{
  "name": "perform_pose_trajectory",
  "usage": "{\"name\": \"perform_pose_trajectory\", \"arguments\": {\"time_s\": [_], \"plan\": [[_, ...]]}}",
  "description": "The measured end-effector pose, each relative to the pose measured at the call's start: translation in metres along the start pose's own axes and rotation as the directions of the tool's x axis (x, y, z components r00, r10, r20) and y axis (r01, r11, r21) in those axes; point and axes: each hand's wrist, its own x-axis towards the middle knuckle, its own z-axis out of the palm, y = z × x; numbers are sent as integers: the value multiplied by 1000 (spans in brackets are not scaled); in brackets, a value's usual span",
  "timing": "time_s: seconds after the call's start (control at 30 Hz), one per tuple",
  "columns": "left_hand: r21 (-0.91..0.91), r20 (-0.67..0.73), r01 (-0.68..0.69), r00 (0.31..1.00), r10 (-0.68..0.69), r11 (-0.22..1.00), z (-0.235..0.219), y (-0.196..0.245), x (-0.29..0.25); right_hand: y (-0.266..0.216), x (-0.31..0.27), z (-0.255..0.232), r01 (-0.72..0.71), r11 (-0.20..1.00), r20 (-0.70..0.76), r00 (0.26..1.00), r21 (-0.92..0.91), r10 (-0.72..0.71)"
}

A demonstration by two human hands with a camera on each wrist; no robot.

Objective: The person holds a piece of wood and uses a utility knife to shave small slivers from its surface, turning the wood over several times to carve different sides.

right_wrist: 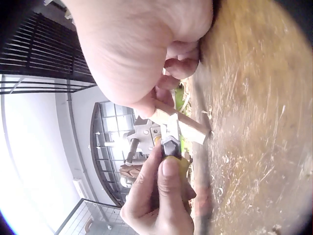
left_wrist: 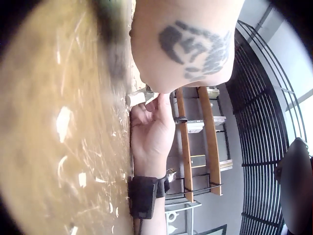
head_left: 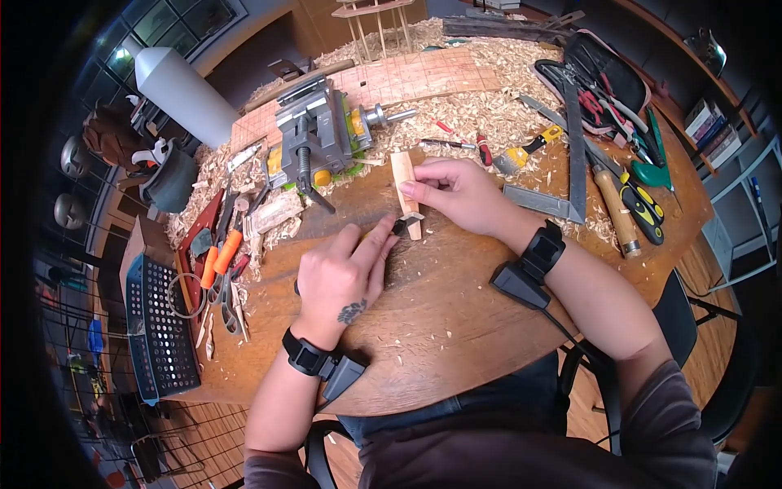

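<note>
My right hand (head_left: 464,196) pinches a slim, pale strip of wood (head_left: 403,169) between thumb and fingers, its lower end slanting down at the tabletop. The left hand (head_left: 336,273) grips a utility knife (right_wrist: 171,148) with a black nose and some yellow on its handle, index finger stretched along the top. Its blade (head_left: 412,218) lies across the wood just below the right thumb, where a thin curl shows at the edge. Seen from the right wrist, the blade meets the strip near its lower end. The left palm hides most of the knife handle.
Beyond the wood stands a grey metal vise (head_left: 314,134) amid heaped shavings. On the left are orange-handled scissors (head_left: 218,265) and a dark perforated basket (head_left: 163,326). To the right lie a metal square (head_left: 577,155), a wooden-handled chisel (head_left: 617,212) and a tool pouch (head_left: 603,69).
</note>
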Motion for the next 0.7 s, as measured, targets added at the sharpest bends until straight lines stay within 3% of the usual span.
{"name": "perform_pose_trajectory", "arguments": {"time_s": [0.17, 0.43, 0.7], "plan": [[9, -15, -17, 1000, 17, 1000, -2, -2, 2, -1, 1, 0, 66, 994, 17, 998, -82, -65], [41, 3, -98, 995, 98, 994, 1, -9, 0, -2, 1, 6, 79, 994, -11, 997, -73, -80], [18, 38, -80, 996, 79, 997, -2, -8, -1, -3, 0, 8, 42, 999, -13, 999, -27, -42]]}}
